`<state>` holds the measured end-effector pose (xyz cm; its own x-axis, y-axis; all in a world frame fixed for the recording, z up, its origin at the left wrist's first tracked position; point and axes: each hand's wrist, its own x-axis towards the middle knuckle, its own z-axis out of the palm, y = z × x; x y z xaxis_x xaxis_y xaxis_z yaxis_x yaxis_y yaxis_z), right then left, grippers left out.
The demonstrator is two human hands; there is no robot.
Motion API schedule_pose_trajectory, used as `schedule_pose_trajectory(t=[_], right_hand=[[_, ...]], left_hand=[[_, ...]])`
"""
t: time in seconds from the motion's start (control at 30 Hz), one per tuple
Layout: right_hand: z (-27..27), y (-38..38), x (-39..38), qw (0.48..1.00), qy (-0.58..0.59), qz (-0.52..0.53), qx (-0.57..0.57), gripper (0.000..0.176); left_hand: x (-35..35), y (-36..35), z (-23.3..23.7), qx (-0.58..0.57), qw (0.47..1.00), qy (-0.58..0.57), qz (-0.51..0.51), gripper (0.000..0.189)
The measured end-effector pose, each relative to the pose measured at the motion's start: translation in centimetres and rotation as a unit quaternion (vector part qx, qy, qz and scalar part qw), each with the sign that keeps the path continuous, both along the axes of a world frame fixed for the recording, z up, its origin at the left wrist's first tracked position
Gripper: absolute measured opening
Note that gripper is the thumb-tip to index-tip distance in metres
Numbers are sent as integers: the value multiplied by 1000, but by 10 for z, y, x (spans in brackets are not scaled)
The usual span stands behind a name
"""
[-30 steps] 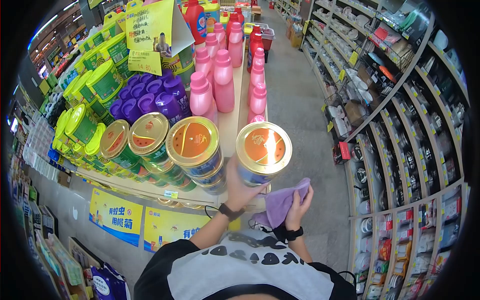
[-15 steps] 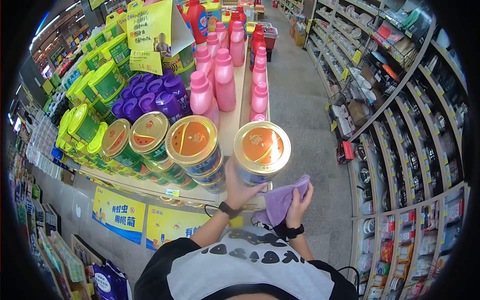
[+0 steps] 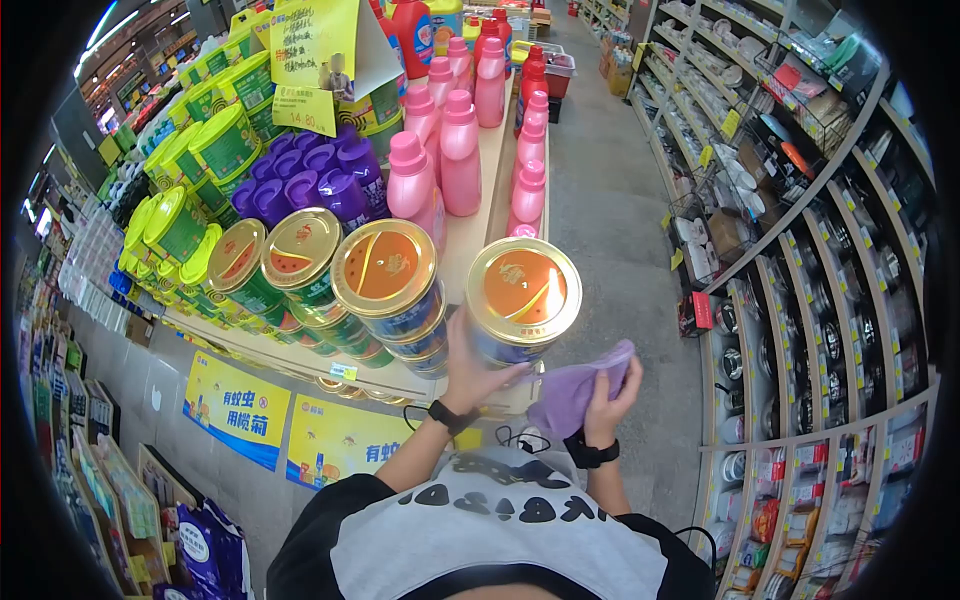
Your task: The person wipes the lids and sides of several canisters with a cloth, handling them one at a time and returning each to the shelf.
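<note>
A can with a gold-rimmed orange lid [image 3: 525,290] and blue side stands at the corner of the display shelf. My left hand [image 3: 472,372] is against its left and near side, fingers curved along the wall and thumb stretched across the front; some fingertips are hidden behind the can. A purple cloth [image 3: 572,392] hangs from my right hand [image 3: 612,402], whose fingers are closed on it just right of the shelf corner. Left of my left hand is a stack of similar cans [image 3: 385,268], blue-sided. Green-sided cans [image 3: 300,245] stand further left.
Pink bottles [image 3: 460,150] line the shelf behind the cans, beside purple-capped bottles [image 3: 345,190] and green tubs [image 3: 222,140]. A yellow price sign [image 3: 312,50] stands above them. To the right, beyond the grey aisle floor [image 3: 620,250], run long stocked shelves [image 3: 800,300].
The purple cloth and my right hand have shifted slightly right and up. My left hand stays at the can. The view has turned a little.
</note>
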<state>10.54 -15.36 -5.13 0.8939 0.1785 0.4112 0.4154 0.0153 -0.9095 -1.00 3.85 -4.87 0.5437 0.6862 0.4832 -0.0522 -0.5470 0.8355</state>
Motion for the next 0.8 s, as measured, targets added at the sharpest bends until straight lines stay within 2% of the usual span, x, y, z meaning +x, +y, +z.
schedule_pose_trajectory(t=[0.1,0.2,0.3,0.33,0.47,0.57,0.7,0.73,0.8], right_hand=[[20,-4,12,999,-34,-8,23,45],[31,0,13,997,-40,16,59,45],[33,8,4,996,-38,63,53,46],[32,10,0,995,-34,83,47,46],[24,20,-10,992,-49,116,15,47],[30,22,-6,993,-39,96,54,45],[39,10,7,988,-111,101,24,48],[36,5,9,984,-149,96,21,49],[37,-3,6,931,-328,139,-83,55]], left_hand=[[-5,-1,7,-16,999,32,-15,119],[-16,-6,20,10,999,28,26,108],[-35,-5,24,125,988,16,90,92],[-39,-8,31,101,988,-40,111,72],[-59,7,40,142,962,-51,227,51],[-74,24,39,131,954,-69,259,48],[-91,38,40,111,949,-54,291,43],[-92,39,47,121,944,-82,297,22],[-106,34,35,93,973,-45,205,16]])
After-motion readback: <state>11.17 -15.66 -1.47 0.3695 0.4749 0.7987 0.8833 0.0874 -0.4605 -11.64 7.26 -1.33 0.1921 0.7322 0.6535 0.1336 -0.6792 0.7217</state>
